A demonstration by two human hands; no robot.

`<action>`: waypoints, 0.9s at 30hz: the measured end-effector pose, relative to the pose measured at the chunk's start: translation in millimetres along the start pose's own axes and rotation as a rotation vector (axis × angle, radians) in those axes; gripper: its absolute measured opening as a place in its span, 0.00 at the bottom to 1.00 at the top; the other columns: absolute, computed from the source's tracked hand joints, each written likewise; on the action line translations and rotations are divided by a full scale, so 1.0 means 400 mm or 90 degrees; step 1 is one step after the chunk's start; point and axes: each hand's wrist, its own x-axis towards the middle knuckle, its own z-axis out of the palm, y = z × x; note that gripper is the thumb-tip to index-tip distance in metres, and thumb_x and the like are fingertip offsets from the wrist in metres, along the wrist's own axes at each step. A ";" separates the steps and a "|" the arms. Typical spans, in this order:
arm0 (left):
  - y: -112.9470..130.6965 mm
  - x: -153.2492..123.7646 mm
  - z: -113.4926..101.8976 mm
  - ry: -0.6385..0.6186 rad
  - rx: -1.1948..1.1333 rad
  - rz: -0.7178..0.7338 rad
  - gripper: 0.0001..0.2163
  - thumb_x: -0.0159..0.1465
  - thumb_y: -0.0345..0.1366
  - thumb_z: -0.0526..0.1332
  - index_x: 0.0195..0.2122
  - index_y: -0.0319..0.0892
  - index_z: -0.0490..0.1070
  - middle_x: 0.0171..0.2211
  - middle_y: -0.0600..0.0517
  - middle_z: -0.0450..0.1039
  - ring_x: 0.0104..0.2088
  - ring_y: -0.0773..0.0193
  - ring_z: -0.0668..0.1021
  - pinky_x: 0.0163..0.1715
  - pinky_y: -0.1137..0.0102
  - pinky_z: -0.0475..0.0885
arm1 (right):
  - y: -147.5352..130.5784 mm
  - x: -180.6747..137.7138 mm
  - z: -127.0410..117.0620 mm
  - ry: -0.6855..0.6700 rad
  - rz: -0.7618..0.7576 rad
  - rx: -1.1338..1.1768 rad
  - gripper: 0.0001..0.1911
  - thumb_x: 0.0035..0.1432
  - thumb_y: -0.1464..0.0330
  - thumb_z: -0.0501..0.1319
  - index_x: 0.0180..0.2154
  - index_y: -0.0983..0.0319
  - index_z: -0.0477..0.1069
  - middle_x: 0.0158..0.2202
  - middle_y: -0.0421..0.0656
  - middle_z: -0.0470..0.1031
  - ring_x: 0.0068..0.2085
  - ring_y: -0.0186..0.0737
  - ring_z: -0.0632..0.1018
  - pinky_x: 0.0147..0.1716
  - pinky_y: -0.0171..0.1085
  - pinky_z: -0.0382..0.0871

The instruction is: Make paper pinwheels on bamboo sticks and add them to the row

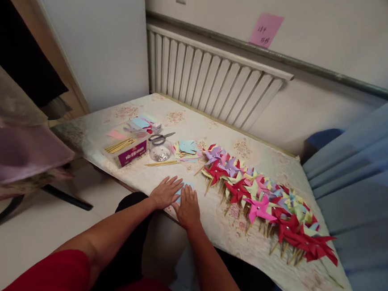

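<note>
Both of my hands lie flat on a light blue square of paper (pixel 183 187) near the front edge of the table (pixel 169 112). My left hand (pixel 166 191) covers the sheet's left part with fingers spread. My right hand (pixel 188 206) presses on its right part, fingers stretched out. Most of the sheet is hidden under them. Just right of my hands begins a long row of finished paper pinwheels (pixel 263 200) on wooden sticks, in red, pink, purple, yellow and green.
Behind my hands lie wooden sticks (pixel 161 163), a clear round container of small pins (pixel 160 152), scissors (pixel 161 138), cut blue and yellow paper (pixel 187 147), a box with a purple label (pixel 129 151) and stacked coloured sheets (pixel 142 124). A radiator (pixel 212 86) lines the wall; a blue curtain (pixel 362 176) hangs right.
</note>
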 end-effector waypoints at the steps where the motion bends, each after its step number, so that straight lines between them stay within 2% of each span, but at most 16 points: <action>1: 0.000 0.000 0.001 0.003 -0.001 0.001 0.24 0.68 0.44 0.50 0.65 0.47 0.58 0.66 0.50 0.59 0.67 0.55 0.57 0.64 0.53 0.50 | 0.001 0.000 0.002 0.000 0.000 -0.003 0.38 0.65 0.51 0.52 0.64 0.73 0.55 0.67 0.59 0.54 0.68 0.54 0.54 0.66 0.55 0.45; 9: 0.000 -0.001 0.003 0.016 -0.016 0.000 0.24 0.69 0.44 0.49 0.64 0.47 0.60 0.65 0.50 0.60 0.67 0.53 0.58 0.64 0.52 0.51 | 0.007 0.000 0.015 0.007 -0.011 -0.026 0.38 0.65 0.52 0.53 0.64 0.73 0.55 0.67 0.59 0.55 0.68 0.54 0.55 0.65 0.55 0.45; 18: 0.005 -0.001 -0.012 0.004 -0.038 -0.008 0.23 0.68 0.43 0.50 0.64 0.47 0.60 0.66 0.50 0.60 0.67 0.53 0.58 0.64 0.52 0.51 | -0.001 0.000 -0.001 -0.010 0.002 -0.039 0.37 0.65 0.52 0.53 0.64 0.72 0.56 0.67 0.59 0.55 0.69 0.53 0.54 0.65 0.54 0.46; 27: 0.005 -0.004 -0.003 0.005 -0.030 -0.013 0.24 0.68 0.44 0.49 0.65 0.47 0.59 0.66 0.50 0.59 0.67 0.53 0.57 0.64 0.53 0.50 | -0.008 -0.007 -0.005 -0.010 0.020 -0.045 0.36 0.66 0.52 0.51 0.64 0.72 0.56 0.67 0.59 0.55 0.69 0.53 0.54 0.65 0.53 0.45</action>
